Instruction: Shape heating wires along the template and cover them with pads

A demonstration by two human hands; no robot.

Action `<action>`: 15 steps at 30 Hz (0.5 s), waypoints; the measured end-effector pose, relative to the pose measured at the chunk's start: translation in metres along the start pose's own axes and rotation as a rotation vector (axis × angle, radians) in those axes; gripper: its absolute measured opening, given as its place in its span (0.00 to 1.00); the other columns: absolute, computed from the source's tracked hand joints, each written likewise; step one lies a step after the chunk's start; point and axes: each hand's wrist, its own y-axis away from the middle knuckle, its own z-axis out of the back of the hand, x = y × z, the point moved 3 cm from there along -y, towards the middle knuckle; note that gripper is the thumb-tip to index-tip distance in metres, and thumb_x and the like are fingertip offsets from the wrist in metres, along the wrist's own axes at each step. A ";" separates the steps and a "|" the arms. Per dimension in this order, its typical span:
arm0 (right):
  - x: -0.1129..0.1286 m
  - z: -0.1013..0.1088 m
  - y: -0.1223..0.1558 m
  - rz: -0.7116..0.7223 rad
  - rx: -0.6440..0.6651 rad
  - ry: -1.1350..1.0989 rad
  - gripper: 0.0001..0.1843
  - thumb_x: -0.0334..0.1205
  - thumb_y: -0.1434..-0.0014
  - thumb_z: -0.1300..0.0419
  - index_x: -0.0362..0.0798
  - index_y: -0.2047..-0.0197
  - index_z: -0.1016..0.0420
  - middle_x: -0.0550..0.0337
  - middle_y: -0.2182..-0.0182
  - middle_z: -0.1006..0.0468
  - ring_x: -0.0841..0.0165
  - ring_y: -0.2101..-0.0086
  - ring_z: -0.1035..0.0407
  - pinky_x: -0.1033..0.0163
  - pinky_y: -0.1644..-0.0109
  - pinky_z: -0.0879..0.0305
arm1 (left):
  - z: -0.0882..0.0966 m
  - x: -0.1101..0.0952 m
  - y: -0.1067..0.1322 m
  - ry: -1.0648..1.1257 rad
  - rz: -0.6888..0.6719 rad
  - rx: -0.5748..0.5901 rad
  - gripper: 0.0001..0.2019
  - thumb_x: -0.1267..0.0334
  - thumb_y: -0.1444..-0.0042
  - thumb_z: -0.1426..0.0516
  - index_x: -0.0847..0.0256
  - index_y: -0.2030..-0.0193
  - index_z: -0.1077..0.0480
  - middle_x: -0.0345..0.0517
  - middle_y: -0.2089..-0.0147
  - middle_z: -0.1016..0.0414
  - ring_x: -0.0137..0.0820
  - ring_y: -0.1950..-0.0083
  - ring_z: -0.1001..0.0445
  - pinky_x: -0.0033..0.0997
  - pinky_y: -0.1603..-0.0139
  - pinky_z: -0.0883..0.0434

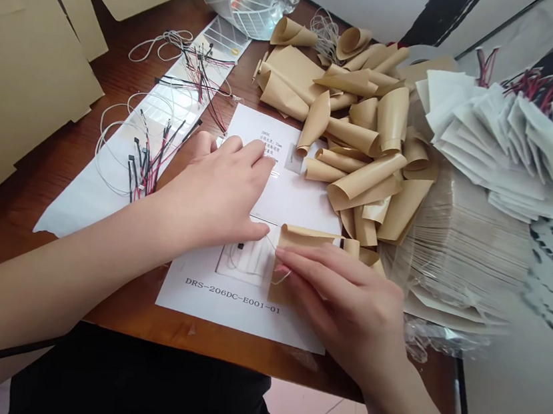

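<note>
- In the head view, the cord point(282, 277) is over the near half of the sheet point(307, 204), by the paper point(303, 236) that sits on the sheet's right side
- The cord's straight stretch runs slantwise over the sheet, from near your left thumb at the far end to your right fingertips at the near end
- Your right hand point(350, 303) is the nearer one, its thumb and fingers pinched together on the cord above the sheet; from those tips, the straight stretch leads away toward the sheet's middle
- Your left hand point(231, 188) spans the sheet's left edge, thumb well apart from the index; the thumb tip looks to meet the cord, but I cannot tell if it presses it, and the other fingertips are hidden
- The cord looks thin, pale and smooth, drawn fairly straight between your hands, with a short tail curving out under your right fingertips; your fingers hide where the two parts join
- The paper is brown and partly covered by your right hand
- Left of the sheet, you have red and black wires point(145, 167) on a white strip point(67, 208)
- Right of the sheet lie the brown rolls point(353, 136), with white packets point(506, 141) beyond them
</note>
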 end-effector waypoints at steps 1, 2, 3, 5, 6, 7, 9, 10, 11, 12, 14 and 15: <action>0.002 -0.002 0.001 0.009 0.000 -0.021 0.11 0.26 0.36 0.38 0.49 0.55 0.19 0.54 0.60 0.14 0.65 0.64 0.21 0.60 0.60 0.23 | 0.000 0.000 0.000 0.002 -0.003 -0.004 0.30 0.47 0.43 0.41 0.62 0.38 0.32 0.58 0.43 0.29 0.54 0.41 0.34 0.56 0.41 0.41; 0.003 -0.003 0.001 0.024 0.001 -0.042 0.11 0.25 0.36 0.38 0.49 0.56 0.20 0.54 0.60 0.14 0.65 0.64 0.22 0.59 0.60 0.23 | 0.001 -0.001 0.000 0.003 -0.005 -0.008 0.30 0.47 0.43 0.41 0.62 0.38 0.31 0.58 0.43 0.29 0.54 0.41 0.34 0.56 0.41 0.41; 0.005 -0.005 0.001 0.039 0.001 -0.058 0.11 0.24 0.37 0.38 0.49 0.56 0.20 0.53 0.60 0.14 0.65 0.65 0.23 0.59 0.60 0.23 | 0.001 -0.001 0.000 0.003 -0.004 -0.008 0.29 0.47 0.43 0.41 0.62 0.39 0.31 0.58 0.44 0.29 0.54 0.41 0.33 0.56 0.41 0.41; 0.007 -0.007 0.001 0.063 -0.007 -0.073 0.10 0.24 0.37 0.37 0.48 0.57 0.20 0.53 0.60 0.14 0.65 0.67 0.25 0.59 0.62 0.24 | 0.001 -0.001 -0.001 -0.001 0.005 0.007 0.30 0.47 0.43 0.40 0.62 0.39 0.32 0.58 0.44 0.29 0.54 0.42 0.33 0.56 0.41 0.41; 0.008 -0.008 0.001 0.073 -0.011 -0.073 0.10 0.24 0.38 0.37 0.47 0.57 0.20 0.53 0.61 0.14 0.66 0.68 0.26 0.59 0.62 0.25 | 0.000 -0.001 -0.001 -0.005 0.012 0.018 0.30 0.47 0.44 0.40 0.62 0.39 0.32 0.58 0.44 0.29 0.55 0.41 0.33 0.57 0.41 0.42; 0.008 -0.009 0.001 0.078 -0.012 -0.072 0.10 0.24 0.38 0.36 0.47 0.57 0.20 0.53 0.61 0.14 0.66 0.68 0.27 0.59 0.63 0.26 | 0.000 0.000 -0.002 -0.009 0.017 0.026 0.31 0.46 0.44 0.40 0.63 0.38 0.32 0.58 0.43 0.29 0.55 0.41 0.34 0.58 0.41 0.42; 0.009 -0.010 0.001 0.083 -0.010 -0.066 0.10 0.24 0.39 0.36 0.47 0.57 0.20 0.54 0.61 0.14 0.65 0.68 0.28 0.58 0.64 0.27 | -0.001 0.000 -0.002 -0.015 0.021 0.030 0.32 0.46 0.44 0.40 0.63 0.38 0.33 0.58 0.43 0.30 0.56 0.41 0.34 0.59 0.41 0.42; 0.009 -0.010 0.001 0.084 -0.005 -0.062 0.10 0.24 0.39 0.35 0.47 0.57 0.20 0.54 0.61 0.14 0.65 0.68 0.28 0.58 0.64 0.27 | -0.001 0.000 -0.003 -0.017 0.022 0.027 0.32 0.45 0.44 0.40 0.62 0.37 0.33 0.58 0.43 0.30 0.56 0.41 0.34 0.59 0.40 0.42; 0.009 -0.010 0.001 0.082 -0.004 -0.057 0.10 0.24 0.39 0.35 0.47 0.57 0.20 0.54 0.61 0.14 0.65 0.68 0.29 0.58 0.64 0.27 | -0.001 0.000 -0.003 -0.017 0.024 0.025 0.32 0.45 0.44 0.40 0.62 0.37 0.33 0.58 0.43 0.30 0.56 0.41 0.34 0.58 0.40 0.42; 0.009 -0.009 0.001 0.076 -0.001 -0.052 0.10 0.25 0.38 0.35 0.48 0.57 0.20 0.55 0.61 0.14 0.65 0.68 0.29 0.58 0.64 0.27 | -0.002 0.000 -0.003 -0.016 0.027 0.026 0.32 0.45 0.45 0.40 0.61 0.37 0.33 0.58 0.43 0.29 0.56 0.41 0.35 0.58 0.40 0.42; 0.008 -0.009 0.001 0.066 0.007 -0.048 0.09 0.27 0.38 0.35 0.50 0.57 0.20 0.56 0.61 0.14 0.65 0.68 0.30 0.57 0.63 0.26 | -0.002 0.000 -0.004 -0.014 0.031 0.028 0.32 0.45 0.45 0.39 0.60 0.37 0.33 0.57 0.43 0.29 0.56 0.40 0.35 0.58 0.39 0.42; 0.008 -0.008 0.000 0.062 0.010 -0.051 0.09 0.27 0.37 0.35 0.51 0.57 0.20 0.56 0.61 0.14 0.65 0.68 0.30 0.57 0.63 0.26 | -0.001 0.000 -0.004 -0.014 0.033 0.029 0.32 0.45 0.45 0.39 0.60 0.37 0.33 0.57 0.43 0.29 0.56 0.40 0.35 0.58 0.39 0.42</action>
